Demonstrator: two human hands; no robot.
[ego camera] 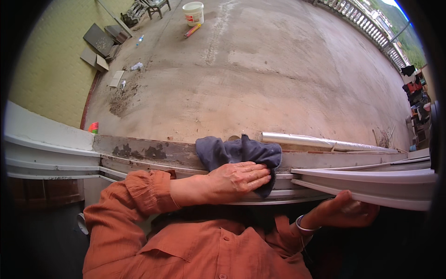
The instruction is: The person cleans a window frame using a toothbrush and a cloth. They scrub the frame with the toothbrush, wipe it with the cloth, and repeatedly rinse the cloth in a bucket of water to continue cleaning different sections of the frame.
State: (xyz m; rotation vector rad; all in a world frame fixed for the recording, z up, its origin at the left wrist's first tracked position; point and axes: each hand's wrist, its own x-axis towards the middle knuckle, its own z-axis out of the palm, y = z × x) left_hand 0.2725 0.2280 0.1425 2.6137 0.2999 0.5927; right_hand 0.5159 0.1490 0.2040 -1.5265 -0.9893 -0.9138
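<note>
My left hand (237,179) lies palm down on a dark blue-grey cloth (238,150), fingers together, holding it against the window sill. Part of the cloth drapes over the outer ledge (146,148), and part hangs across the white sliding window tracks (285,193). Dark stains mark the ledge to the left of the cloth. To the right, a white window sash (369,183) sits in the frame. My right hand (348,211), with a bangle at its wrist, is at the sash's near lower edge, thumb up and fingers curled. Whether those fingers grip the sash is hidden.
Beyond the sill spreads a concrete terrace floor (278,90). A silvery wrapped pole (313,141) lies along the ledge outside. Farther off stand a white bucket (193,14) and stacked boards (98,40) by the yellow-green wall (48,69). A balustrade (369,24) edges the terrace.
</note>
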